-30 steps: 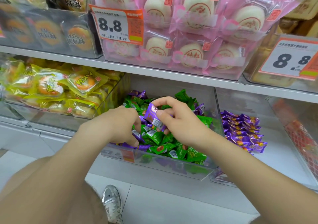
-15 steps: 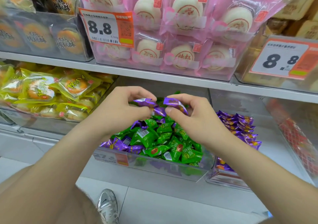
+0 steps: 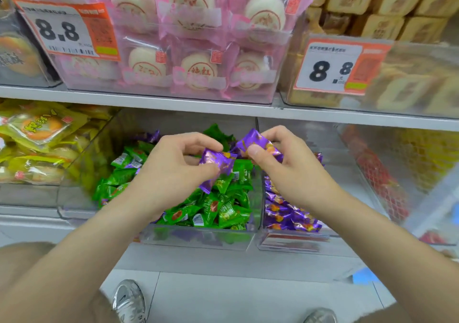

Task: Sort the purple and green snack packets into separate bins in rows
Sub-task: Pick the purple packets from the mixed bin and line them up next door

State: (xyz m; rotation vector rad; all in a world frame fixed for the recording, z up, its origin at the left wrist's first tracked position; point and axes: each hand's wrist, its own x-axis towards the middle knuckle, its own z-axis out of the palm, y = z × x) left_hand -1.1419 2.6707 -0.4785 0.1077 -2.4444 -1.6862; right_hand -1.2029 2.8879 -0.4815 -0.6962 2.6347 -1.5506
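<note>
On the lower shelf (image 3: pixel 188 260) two clear bins stand side by side and touch each other. The middle bin (image 3: pixel 198 238) holds a loose heap of green packets (image 3: pixel 223 211), and the right bin (image 3: pixel 293 243) holds only purple packets (image 3: pixel 285 213), so I judge that each colour is meant to have its own bin. A few stray purple ones (image 3: pixel 151 136) lie at the back of the green heap, and some purple shows through the front wall lower down, so the sorting is, I think, not finished. Both my forearms reach forward from the lower corners and come together above the green heap, close to the wall between the two bins. My left hand (image 3: pixel 171 171) is curled, the thumb and the fingertips pinching one purple packet (image 3: pixel 216 166), which hangs down over the green ones. My right hand (image 3: pixel 295 171) grasps a second purple packet (image 3: pixel 255 144), the thumb pressed flat on top and the fingers bent behind it, and it is held a little higher and nearer to the right bin. I hold them up and free of the heap because they do not belong there. The two packets are nearly touching, which suggests I may gather them into one hand before I lay them in a row with the other purple ones.
</note>
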